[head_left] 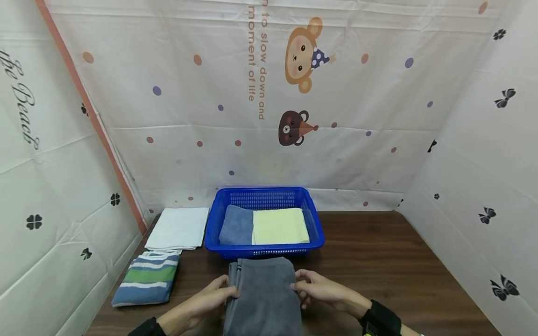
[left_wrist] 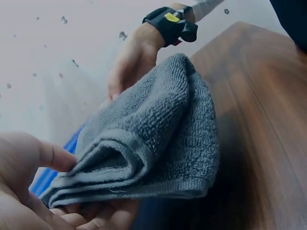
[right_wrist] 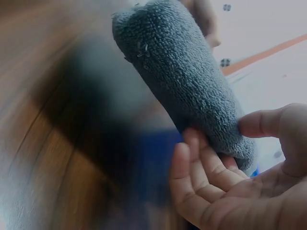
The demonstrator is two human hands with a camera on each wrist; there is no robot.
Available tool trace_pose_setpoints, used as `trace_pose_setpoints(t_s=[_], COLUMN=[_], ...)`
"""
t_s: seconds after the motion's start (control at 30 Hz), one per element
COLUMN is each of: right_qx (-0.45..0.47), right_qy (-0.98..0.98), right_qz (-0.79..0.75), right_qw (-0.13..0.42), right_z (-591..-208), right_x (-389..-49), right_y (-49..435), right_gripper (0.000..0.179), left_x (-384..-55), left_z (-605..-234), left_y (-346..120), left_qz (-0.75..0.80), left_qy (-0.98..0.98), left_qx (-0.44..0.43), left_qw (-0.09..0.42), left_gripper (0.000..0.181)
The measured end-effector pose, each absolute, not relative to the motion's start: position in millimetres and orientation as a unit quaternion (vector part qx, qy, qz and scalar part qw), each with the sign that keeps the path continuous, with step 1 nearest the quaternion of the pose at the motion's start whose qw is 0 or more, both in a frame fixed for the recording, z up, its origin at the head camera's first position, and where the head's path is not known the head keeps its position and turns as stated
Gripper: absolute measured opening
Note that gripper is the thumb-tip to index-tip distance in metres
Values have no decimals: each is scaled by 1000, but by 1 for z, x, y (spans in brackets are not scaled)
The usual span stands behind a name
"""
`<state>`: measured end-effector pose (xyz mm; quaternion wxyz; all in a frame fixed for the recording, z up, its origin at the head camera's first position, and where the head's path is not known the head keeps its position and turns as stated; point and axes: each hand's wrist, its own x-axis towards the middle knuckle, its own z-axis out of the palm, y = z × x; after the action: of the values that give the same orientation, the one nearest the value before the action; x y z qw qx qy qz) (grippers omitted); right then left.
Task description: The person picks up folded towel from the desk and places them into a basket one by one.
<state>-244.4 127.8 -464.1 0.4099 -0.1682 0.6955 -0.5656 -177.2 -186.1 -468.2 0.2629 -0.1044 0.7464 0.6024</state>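
A folded grey towel (head_left: pixel 265 294) is held up in front of the blue basket by both hands. My left hand (head_left: pixel 212 298) pinches its left edge, thumb on top and fingers beneath; in the left wrist view the towel's stacked, looped layers (left_wrist: pixel 139 143) show at that edge. On the other side my right hand (head_left: pixel 317 289) pinches the rounded, folded edge, with the thumb on one face and fingers under the other, as the right wrist view shows. The blue plastic basket (head_left: pixel 213 233) holds a folded blue towel (head_left: pixel 237 226) and a folded yellow towel (head_left: pixel 280 226) side by side.
Left of the basket lies a folded white towel (head_left: pixel 178 228). A striped blue, green and white towel (head_left: pixel 147 279) sits in front of it. Everything rests on a dark wooden table (head_left: pixel 378 261), with printed white sheets (head_left: pixel 353 102) hanging behind and at both sides.
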Motion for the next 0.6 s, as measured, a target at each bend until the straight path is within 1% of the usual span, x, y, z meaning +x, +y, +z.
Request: trace_pose_setpoints(t_s=[0.07,0.13,0.17,0.23,0.3,0.4,0.5,0.57,0.6], right_qx=[-170,-170,-175,-183,-191,-195,-185,-177,-172], right_qy=[679,663,655,644,638,655,686,704,713], right_qz=[-576,-585,-590,-598,-606,-607,-607,-606,-605], right_qw=[422,434,438,441,435,404,355,324,308], right_z=[-457,-447,-441,-429,-415,-395,-379,-370,-366], right_x=[-241,-238,-237,-238,-241,-254,-272,-284,-291], right_y=[130,132,133,133,132,126,118,113,110], right_gripper=[37,41,43,47,53,60,66,67,67], left_x=[-176,-175,-173,-173,-177,-187,-204,-216,-222], left_z=[-460,-450,-442,-432,-421,-405,-389,-380,-376], left_y=[-184,-182,-178,-179,-181,-184,-189,-194,-196], left_qz=[597,590,590,595,602,610,620,624,623], left_qy=[750,757,762,765,768,773,770,767,767], left_qx=[-117,-120,-126,-103,-81,-66,-73,-70,-69], left_qw=[261,254,236,224,202,158,134,134,138], left_gripper=[49,58,61,60,52,41,27,29,34])
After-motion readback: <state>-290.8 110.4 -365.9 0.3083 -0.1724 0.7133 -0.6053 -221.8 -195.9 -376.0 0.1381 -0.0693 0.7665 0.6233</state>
